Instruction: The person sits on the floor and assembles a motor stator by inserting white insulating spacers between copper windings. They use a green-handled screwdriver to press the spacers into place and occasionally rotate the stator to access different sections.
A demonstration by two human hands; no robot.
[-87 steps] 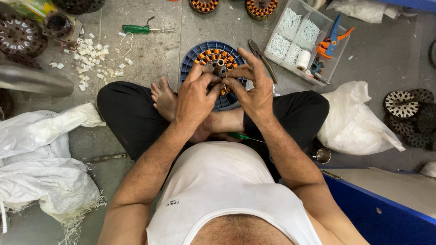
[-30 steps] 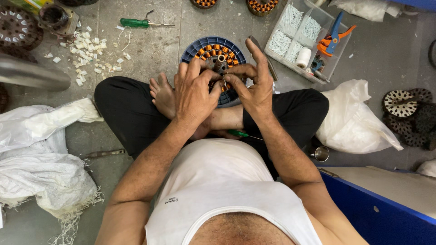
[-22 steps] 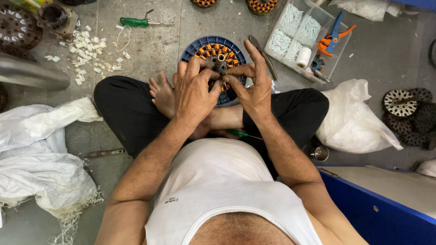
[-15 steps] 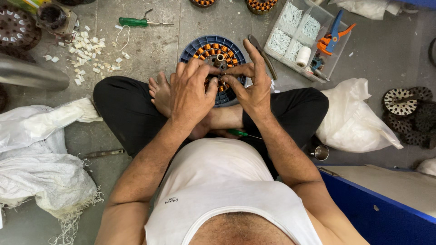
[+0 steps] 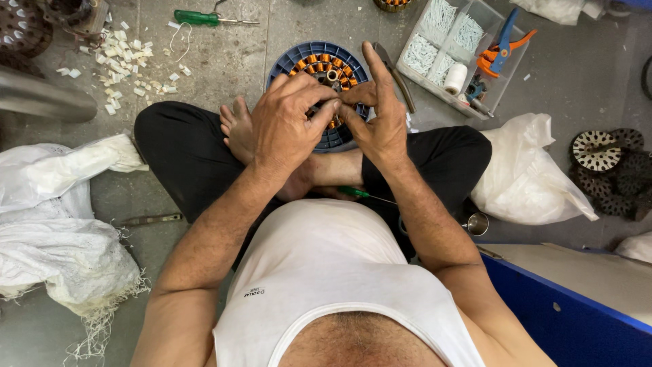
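We sit cross-legged on the grey concrete floor point(image 5: 224, 54) with the round blue plastic stator wound with copper-coloured coils point(image 5: 314, 62) resting just beyond our folded legs, partly covered by both hands. Our left hand point(image 5: 288, 122) lies over the near side of the stator, fingers curled, thumb and forefinger pinched together at the coil ring. Our right hand point(image 5: 379, 115) meets it from the other side, thumb and index tips closed at the same point, the remaining fingers extended upward over the rim. What the fingertips pinch is too small to tell.

Just right of the stator lies a dark metal hand tool point(image 5: 394, 71). Beyond it stands a clear plastic compartment tray point(image 5: 468, 109) holding white parts and orange-handled cutters point(image 5: 501, 49). A green-handled screwdriver point(image 5: 197, 17) lies at top left, near scattered white scraps point(image 5: 129, 61).
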